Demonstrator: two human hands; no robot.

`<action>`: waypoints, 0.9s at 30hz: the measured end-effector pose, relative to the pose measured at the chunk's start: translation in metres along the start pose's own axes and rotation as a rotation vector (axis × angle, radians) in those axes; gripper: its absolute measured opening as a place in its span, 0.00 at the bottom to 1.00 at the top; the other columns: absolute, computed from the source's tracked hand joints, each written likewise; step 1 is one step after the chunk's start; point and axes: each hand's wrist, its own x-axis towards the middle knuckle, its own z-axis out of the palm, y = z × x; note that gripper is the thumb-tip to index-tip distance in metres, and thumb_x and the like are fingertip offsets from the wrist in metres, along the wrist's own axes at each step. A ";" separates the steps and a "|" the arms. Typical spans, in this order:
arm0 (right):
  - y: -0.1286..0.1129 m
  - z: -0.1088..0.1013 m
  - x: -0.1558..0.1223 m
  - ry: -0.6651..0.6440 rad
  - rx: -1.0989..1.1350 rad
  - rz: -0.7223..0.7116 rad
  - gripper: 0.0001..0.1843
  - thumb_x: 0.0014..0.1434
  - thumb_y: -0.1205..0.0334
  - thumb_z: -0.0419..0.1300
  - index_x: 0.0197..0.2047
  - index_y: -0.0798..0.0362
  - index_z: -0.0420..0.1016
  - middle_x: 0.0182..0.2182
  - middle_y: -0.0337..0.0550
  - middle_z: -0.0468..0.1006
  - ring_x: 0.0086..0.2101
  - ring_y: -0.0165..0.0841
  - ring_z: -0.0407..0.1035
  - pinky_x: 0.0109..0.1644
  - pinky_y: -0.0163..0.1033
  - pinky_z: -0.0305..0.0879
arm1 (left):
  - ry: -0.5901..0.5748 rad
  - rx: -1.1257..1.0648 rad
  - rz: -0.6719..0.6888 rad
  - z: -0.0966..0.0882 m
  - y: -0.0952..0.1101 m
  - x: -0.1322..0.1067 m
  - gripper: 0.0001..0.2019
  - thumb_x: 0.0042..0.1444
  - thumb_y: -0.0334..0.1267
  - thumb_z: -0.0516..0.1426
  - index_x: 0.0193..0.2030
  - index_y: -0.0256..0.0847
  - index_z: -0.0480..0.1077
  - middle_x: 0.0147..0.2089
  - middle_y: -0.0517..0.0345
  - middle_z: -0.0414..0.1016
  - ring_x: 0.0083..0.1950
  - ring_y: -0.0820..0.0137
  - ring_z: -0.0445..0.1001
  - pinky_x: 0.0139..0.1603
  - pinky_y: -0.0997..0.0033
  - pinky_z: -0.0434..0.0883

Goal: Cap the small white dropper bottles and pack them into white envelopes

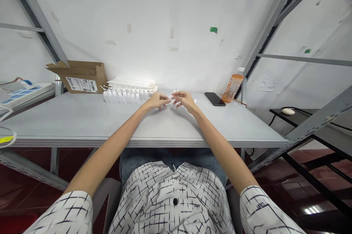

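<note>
Over the back middle of the table, my left hand [158,100] and my right hand [183,100] meet with the fingertips nearly together. A small white piece [170,97] is pinched between them, too small to name. The fingers hide most of it. Left of my left hand, several small white plastic bottles [125,97] stand in rows, some with thin strings at the top. Small white scraps [195,100] lie on the table just right of my right hand.
Behind the bottles lies a stack of white flat sheets or cards [132,82]. An open cardboard box [82,78] stands at the back left of the grey table [82,120]. A black phone [215,99] and an orange drink bottle [232,86] are at the back right. Metal posts flank the table.
</note>
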 end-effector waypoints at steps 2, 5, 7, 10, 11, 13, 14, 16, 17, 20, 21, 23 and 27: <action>0.001 0.000 0.003 0.001 -0.025 0.019 0.10 0.55 0.63 0.62 0.41 0.55 0.76 0.38 0.48 0.81 0.29 0.31 0.75 0.27 0.34 0.71 | 0.020 -0.025 -0.020 0.001 -0.001 0.001 0.24 0.49 0.49 0.67 0.48 0.33 0.76 0.37 0.48 0.78 0.34 0.65 0.77 0.24 0.74 0.71; 0.004 -0.006 0.008 0.105 -0.229 -0.010 0.10 0.61 0.61 0.56 0.41 0.55 0.76 0.39 0.48 0.81 0.33 0.33 0.76 0.31 0.35 0.71 | 0.048 -0.038 -0.039 0.001 -0.002 0.002 0.30 0.49 0.45 0.68 0.56 0.32 0.71 0.37 0.48 0.78 0.31 0.66 0.77 0.23 0.74 0.70; 0.007 -0.018 0.011 0.243 -0.523 -0.095 0.10 0.62 0.63 0.54 0.40 0.54 0.77 0.39 0.48 0.81 0.37 0.36 0.75 0.38 0.38 0.71 | 0.045 -0.034 -0.041 0.001 -0.002 0.002 0.28 0.50 0.44 0.68 0.55 0.32 0.72 0.36 0.49 0.78 0.31 0.67 0.77 0.23 0.74 0.69; 0.012 -0.047 0.010 0.426 -0.956 -0.175 0.13 0.59 0.68 0.54 0.41 0.54 0.79 0.43 0.52 0.80 0.43 0.41 0.73 0.47 0.42 0.67 | 0.039 -0.035 -0.050 0.001 -0.001 0.002 0.24 0.50 0.42 0.68 0.52 0.33 0.73 0.36 0.50 0.78 0.32 0.67 0.78 0.23 0.75 0.69; 0.013 -0.058 0.009 0.473 -1.029 -0.166 0.14 0.59 0.68 0.53 0.42 0.54 0.79 0.43 0.53 0.80 0.44 0.42 0.72 0.47 0.42 0.66 | 0.038 -0.036 -0.054 0.001 -0.001 0.002 0.23 0.50 0.42 0.68 0.51 0.34 0.73 0.35 0.51 0.78 0.32 0.67 0.78 0.22 0.75 0.68; 0.016 -0.078 0.007 0.562 -1.107 -0.125 0.15 0.60 0.68 0.53 0.44 0.54 0.80 0.44 0.54 0.80 0.45 0.42 0.72 0.46 0.42 0.64 | 0.036 -0.034 -0.062 0.001 -0.001 0.002 0.22 0.49 0.41 0.68 0.49 0.34 0.73 0.34 0.51 0.78 0.31 0.67 0.78 0.22 0.75 0.68; 0.017 -0.085 0.007 0.580 -1.127 -0.100 0.15 0.60 0.68 0.53 0.44 0.54 0.80 0.44 0.53 0.81 0.45 0.42 0.72 0.46 0.42 0.64 | 0.035 -0.031 -0.064 0.002 -0.002 0.002 0.21 0.49 0.41 0.68 0.48 0.34 0.73 0.34 0.52 0.78 0.31 0.67 0.78 0.22 0.75 0.67; 0.018 -0.095 0.006 0.575 -1.153 -0.034 0.14 0.59 0.67 0.55 0.42 0.53 0.82 0.43 0.52 0.81 0.44 0.42 0.72 0.44 0.41 0.64 | 0.030 -0.027 -0.064 0.002 -0.002 0.003 0.21 0.48 0.41 0.68 0.48 0.34 0.74 0.32 0.52 0.78 0.30 0.67 0.78 0.22 0.75 0.67; 0.018 -0.097 0.006 0.559 -1.160 0.001 0.13 0.59 0.66 0.56 0.41 0.53 0.82 0.42 0.51 0.82 0.43 0.42 0.73 0.44 0.41 0.64 | 0.029 -0.025 -0.065 0.002 -0.002 0.003 0.21 0.48 0.42 0.68 0.47 0.34 0.74 0.32 0.52 0.78 0.30 0.67 0.78 0.22 0.75 0.67; 0.018 -0.095 0.006 0.502 -1.172 0.088 0.11 0.57 0.63 0.59 0.38 0.52 0.84 0.39 0.50 0.83 0.42 0.42 0.75 0.43 0.41 0.65 | 0.026 -0.021 -0.072 0.002 -0.001 0.002 0.21 0.47 0.42 0.68 0.46 0.34 0.74 0.32 0.52 0.78 0.30 0.67 0.77 0.22 0.75 0.66; 0.019 -0.093 0.006 0.477 -1.175 0.103 0.11 0.56 0.62 0.60 0.38 0.51 0.85 0.38 0.49 0.83 0.42 0.43 0.75 0.43 0.41 0.66 | 0.024 -0.017 -0.072 0.002 -0.001 0.002 0.20 0.47 0.42 0.68 0.45 0.35 0.74 0.32 0.52 0.78 0.30 0.67 0.77 0.22 0.75 0.67; 0.019 -0.090 0.006 0.428 -1.183 0.114 0.11 0.55 0.61 0.61 0.38 0.51 0.85 0.38 0.49 0.84 0.42 0.43 0.75 0.42 0.40 0.66 | 0.018 -0.006 -0.074 0.003 0.001 0.000 0.19 0.47 0.43 0.68 0.44 0.35 0.75 0.32 0.52 0.79 0.30 0.68 0.77 0.23 0.75 0.67; 0.020 -0.088 0.005 0.384 -1.192 0.123 0.12 0.54 0.66 0.61 0.38 0.51 0.85 0.37 0.48 0.84 0.41 0.41 0.76 0.42 0.39 0.67 | 0.009 0.011 -0.078 0.003 0.003 -0.001 0.18 0.48 0.41 0.67 0.44 0.33 0.75 0.30 0.53 0.78 0.25 0.71 0.74 0.22 0.74 0.67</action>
